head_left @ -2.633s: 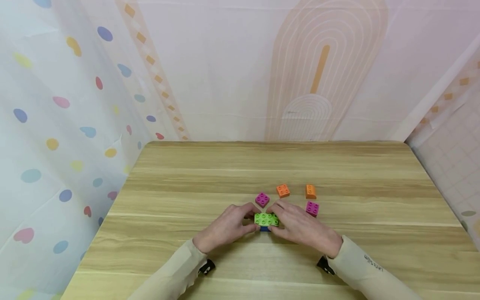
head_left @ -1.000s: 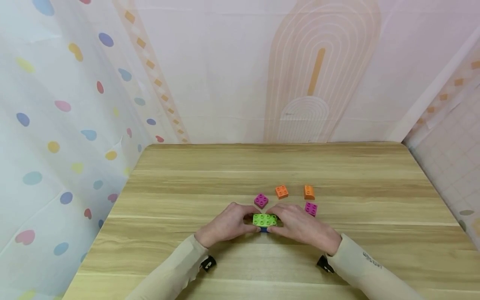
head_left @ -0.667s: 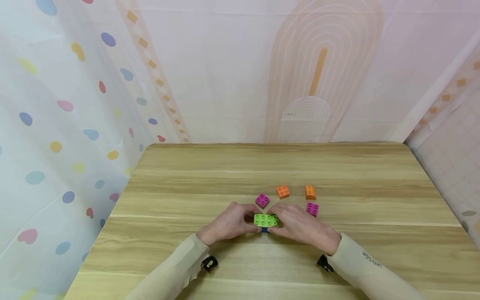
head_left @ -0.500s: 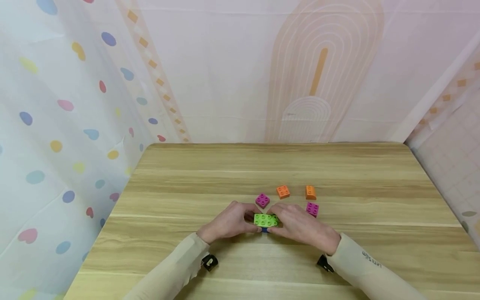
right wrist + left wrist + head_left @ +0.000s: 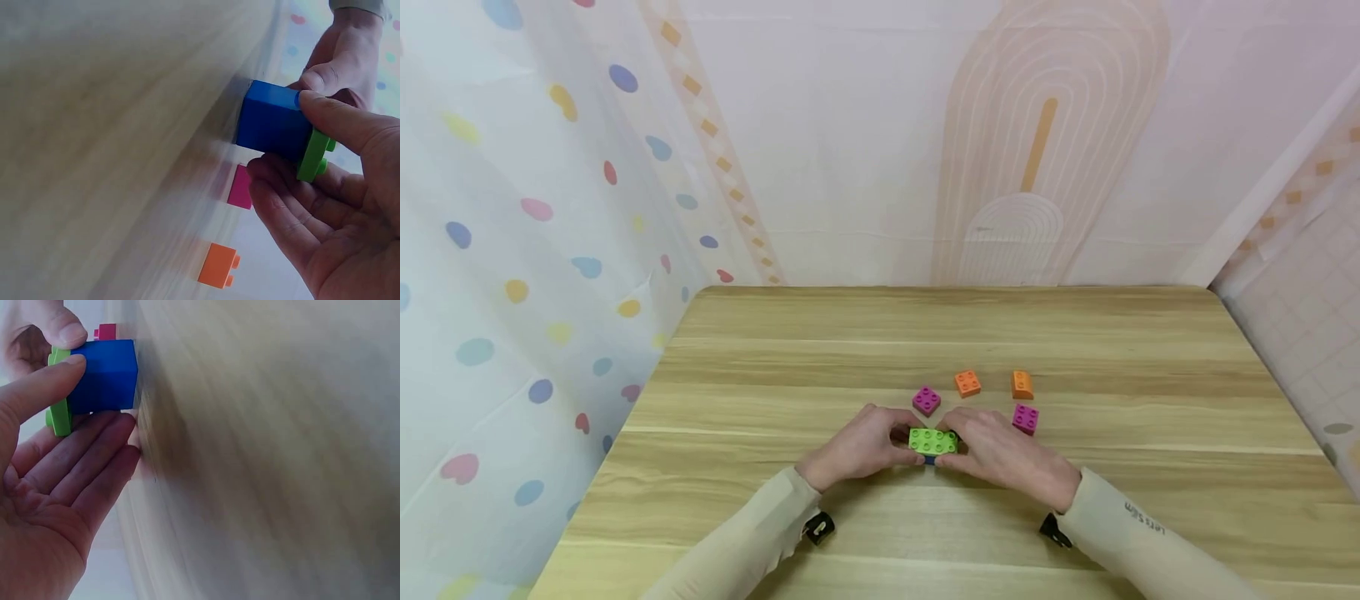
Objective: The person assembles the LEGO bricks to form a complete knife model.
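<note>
A flat bright green toy brick point(image 5: 933, 441) with studs sits on top of a taller blue toy brick point(image 5: 275, 122) near the table's front middle. My left hand point(image 5: 861, 446) grips the pair from the left, thumb on the near side and fingers behind. From the right, my right hand point(image 5: 1011, 454) grips the same two bricks, its thumb point(image 5: 325, 109) pressed near the seam between green and blue. In the left wrist view the blue brick point(image 5: 106, 375) stands close over the tabletop. From above, the green brick hides most of the blue one.
Just beyond the hands lies a magenta brick point(image 5: 927, 401), with a square orange brick point(image 5: 967, 383) behind it. Farther right are a rounded orange brick point(image 5: 1022, 385) and another magenta brick point(image 5: 1026, 419). The wooden table point(image 5: 775, 333) ends at a patterned curtain point(image 5: 850, 167).
Since the earliest frame the two thumbs have come slightly closer together, covering more of the blue brick's near side. The grip stays on the same bricks; the loose bricks lie as before.
</note>
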The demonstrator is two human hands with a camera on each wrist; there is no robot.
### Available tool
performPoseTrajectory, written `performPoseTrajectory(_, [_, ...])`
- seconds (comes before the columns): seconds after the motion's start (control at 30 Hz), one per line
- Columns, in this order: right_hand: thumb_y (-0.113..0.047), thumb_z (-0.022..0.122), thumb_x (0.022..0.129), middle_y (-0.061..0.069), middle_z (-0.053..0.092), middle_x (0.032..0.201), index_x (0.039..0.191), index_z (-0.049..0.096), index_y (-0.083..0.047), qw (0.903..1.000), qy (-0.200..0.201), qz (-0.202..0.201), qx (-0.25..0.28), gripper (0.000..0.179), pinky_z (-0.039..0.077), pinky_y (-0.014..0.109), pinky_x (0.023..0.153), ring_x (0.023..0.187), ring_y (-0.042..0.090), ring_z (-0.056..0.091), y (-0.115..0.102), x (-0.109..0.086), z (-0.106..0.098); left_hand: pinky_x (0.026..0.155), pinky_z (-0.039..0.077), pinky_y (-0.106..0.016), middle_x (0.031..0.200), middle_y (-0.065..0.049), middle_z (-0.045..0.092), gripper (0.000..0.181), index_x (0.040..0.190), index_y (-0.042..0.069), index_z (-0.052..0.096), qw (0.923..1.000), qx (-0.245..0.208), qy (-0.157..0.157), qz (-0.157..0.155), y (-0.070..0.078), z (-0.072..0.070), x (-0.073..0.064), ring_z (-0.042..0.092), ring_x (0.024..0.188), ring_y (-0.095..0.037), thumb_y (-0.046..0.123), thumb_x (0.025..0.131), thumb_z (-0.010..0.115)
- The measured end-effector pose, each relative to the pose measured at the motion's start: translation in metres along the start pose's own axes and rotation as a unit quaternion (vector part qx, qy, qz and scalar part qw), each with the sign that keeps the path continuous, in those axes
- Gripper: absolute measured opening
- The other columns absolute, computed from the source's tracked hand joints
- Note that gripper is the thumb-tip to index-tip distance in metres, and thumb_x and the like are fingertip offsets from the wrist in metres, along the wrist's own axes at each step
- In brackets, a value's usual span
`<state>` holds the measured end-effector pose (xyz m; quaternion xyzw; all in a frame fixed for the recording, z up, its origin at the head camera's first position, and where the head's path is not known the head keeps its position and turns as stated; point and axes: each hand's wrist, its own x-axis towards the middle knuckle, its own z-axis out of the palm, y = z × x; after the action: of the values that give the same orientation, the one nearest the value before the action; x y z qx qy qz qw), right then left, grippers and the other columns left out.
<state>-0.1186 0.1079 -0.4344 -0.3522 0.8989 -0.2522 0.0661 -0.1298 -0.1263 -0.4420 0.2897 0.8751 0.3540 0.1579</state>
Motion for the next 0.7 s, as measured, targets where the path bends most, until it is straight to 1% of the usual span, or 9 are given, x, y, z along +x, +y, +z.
performPoseTrajectory(0.17, [-0.026, 0.083, 0.090, -0.001, 0.071, 0.101, 0.111, 0.072, -0.008, 0.9999, 0.008, 0.007, 0.005, 0.030, 0.053, 0.024, 0.070, 0.084, 0.008, 0.062, 0.003, -0.002, 0.000, 0.077, 0.056, -0.022, 0.097, -0.001, 0.076, 0.028, 0.111, 0.006, 0.073, 0.9997, 0.017, 0.015, 0.002, 0.002, 0.005, 0.000, 0.068, 0.086, -0.008, 0.014, 0.087, 0.085])
performPoseTrajectory(0.3, [-0.029, 0.083, 0.090, 0.001, 0.073, 0.106, 0.115, 0.073, -0.008, 0.9998, 0.001, 0.018, 0.004, 0.035, 0.054, 0.027, 0.074, 0.088, 0.010, 0.063, 0.004, -0.006, 0.001, 0.075, 0.054, -0.022, 0.096, -0.001, 0.074, 0.031, 0.113, 0.004, 0.072, 0.9990, 0.042, 0.016, 0.007, 0.004, 0.010, 0.000, 0.065, 0.082, -0.007, 0.017, 0.088, 0.085])
performPoseTrajectory(0.37, [-0.033, 0.082, 0.090, 0.003, 0.073, 0.113, 0.121, 0.071, -0.007, 0.9996, -0.004, 0.027, 0.002, 0.042, 0.056, 0.030, 0.078, 0.093, 0.013, 0.065, 0.004, -0.008, 0.000, 0.074, 0.053, -0.022, 0.096, 0.000, 0.074, 0.033, 0.115, 0.004, 0.072, 0.9985, 0.053, 0.015, 0.006, 0.005, 0.012, -0.001, 0.063, 0.080, -0.006, 0.019, 0.088, 0.085])
performPoseTrajectory(0.47, [-0.045, 0.079, 0.090, 0.008, 0.070, 0.124, 0.132, 0.066, -0.006, 0.9985, -0.002, 0.053, 0.010, 0.059, 0.058, 0.040, 0.089, 0.106, 0.022, 0.067, 0.004, -0.015, -0.005, 0.071, 0.050, -0.021, 0.094, 0.002, 0.072, 0.036, 0.116, 0.004, 0.072, 0.9979, 0.062, 0.017, 0.002, 0.007, 0.014, -0.003, 0.060, 0.078, -0.006, 0.021, 0.088, 0.085])
performPoseTrajectory(0.53, [-0.051, 0.077, 0.090, 0.009, 0.068, 0.129, 0.137, 0.063, -0.006, 0.9977, 0.013, 0.066, 0.010, 0.067, 0.056, 0.048, 0.095, 0.113, 0.027, 0.067, 0.005, -0.020, -0.010, 0.070, 0.049, -0.021, 0.093, 0.004, 0.071, 0.037, 0.117, 0.005, 0.072, 0.9979, 0.061, 0.019, 0.000, 0.008, 0.014, -0.004, 0.058, 0.077, -0.004, 0.022, 0.088, 0.085])
performPoseTrajectory(0.6, [-0.054, 0.075, 0.090, 0.009, 0.066, 0.133, 0.139, 0.062, -0.007, 0.9967, 0.033, 0.074, 0.007, 0.069, 0.054, 0.052, 0.099, 0.118, 0.029, 0.064, 0.009, -0.026, -0.016, 0.068, 0.048, -0.021, 0.092, 0.005, 0.070, 0.038, 0.118, 0.005, 0.071, 0.9979, 0.061, 0.021, 0.003, 0.009, 0.014, -0.004, 0.057, 0.076, -0.005, 0.023, 0.088, 0.085])
performPoseTrajectory(0.63, [-0.054, 0.074, 0.091, 0.009, 0.066, 0.133, 0.139, 0.062, -0.007, 0.9960, 0.044, 0.077, 0.002, 0.068, 0.054, 0.054, 0.099, 0.116, 0.029, 0.065, 0.012, -0.029, -0.018, 0.068, 0.049, -0.021, 0.093, 0.005, 0.070, 0.039, 0.120, 0.005, 0.071, 0.9979, 0.061, 0.020, 0.005, 0.009, 0.014, -0.004, 0.057, 0.076, -0.005, 0.024, 0.088, 0.085])
performPoseTrajectory(0.7, [-0.050, 0.075, 0.092, 0.010, 0.065, 0.134, 0.138, 0.063, -0.006, 0.9944, 0.069, 0.079, -0.009, 0.064, 0.056, 0.052, 0.094, 0.109, 0.028, 0.066, 0.020, -0.035, -0.022, 0.069, 0.050, -0.021, 0.097, 0.002, 0.072, 0.043, 0.123, 0.005, 0.070, 0.9976, 0.066, 0.020, 0.011, 0.009, 0.014, -0.004, 0.058, 0.077, -0.006, 0.025, 0.088, 0.085])
